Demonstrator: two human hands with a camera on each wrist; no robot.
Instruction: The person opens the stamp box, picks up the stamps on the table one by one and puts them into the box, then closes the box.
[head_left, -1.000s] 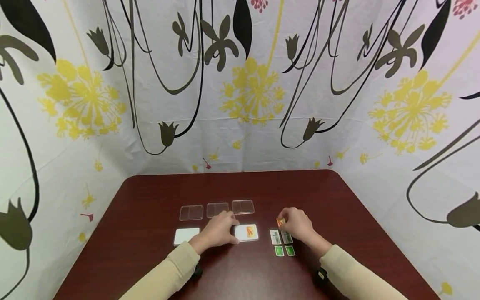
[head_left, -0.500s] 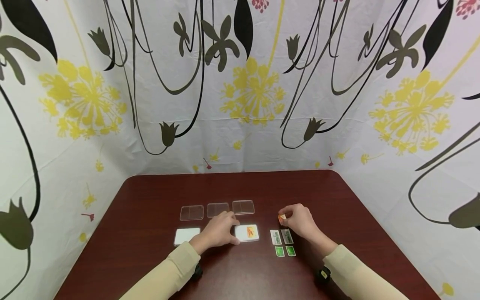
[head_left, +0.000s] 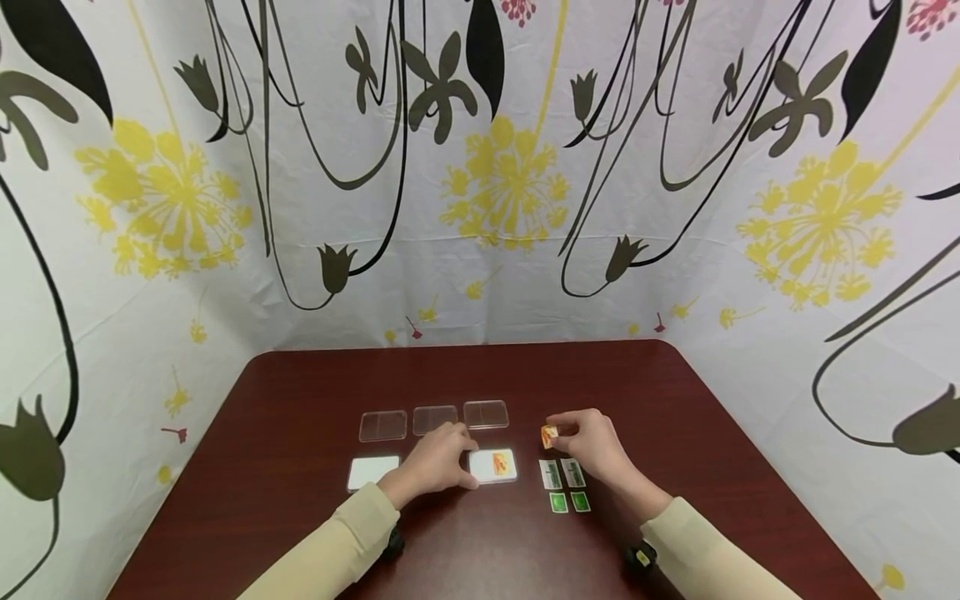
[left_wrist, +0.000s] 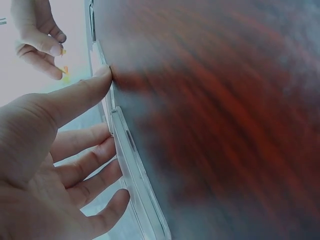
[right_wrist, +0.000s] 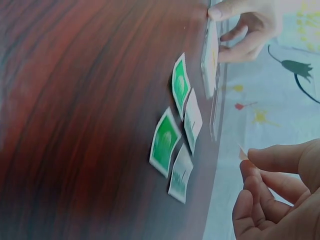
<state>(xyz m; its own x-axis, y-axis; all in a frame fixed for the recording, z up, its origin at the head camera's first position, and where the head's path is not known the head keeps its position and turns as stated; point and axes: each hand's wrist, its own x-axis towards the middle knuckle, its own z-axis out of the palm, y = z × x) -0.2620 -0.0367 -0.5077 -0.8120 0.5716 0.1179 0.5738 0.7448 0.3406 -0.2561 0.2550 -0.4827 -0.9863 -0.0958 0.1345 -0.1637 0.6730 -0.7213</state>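
My right hand (head_left: 600,442) pinches a small orange-and-yellow postage stamp (head_left: 549,437) between thumb and fingertips, above the table. In the right wrist view only a thin edge of that stamp (right_wrist: 243,152) shows. My left hand (head_left: 442,458) spans the left end of a flat white-filled case (head_left: 482,469), thumb on the near edge and fingers on the far edge. An orange stamp (head_left: 502,463) lies on the right half of this case. Below the right hand lie two pale grey-green stamps (head_left: 551,474) and, nearer, two smaller green stamps (right_wrist: 165,142).
Another white-filled case (head_left: 371,469) lies left of my left hand, partly behind it. Three clear plastic cases or lids (head_left: 486,414) stand in a row farther back. A patterned curtain (head_left: 510,283) rises behind the dark red table (head_left: 480,375).
My right hand has lifted the orange stamp from beside the grey-green stamps, then moved it left toward the case. My left hand has stayed in place.
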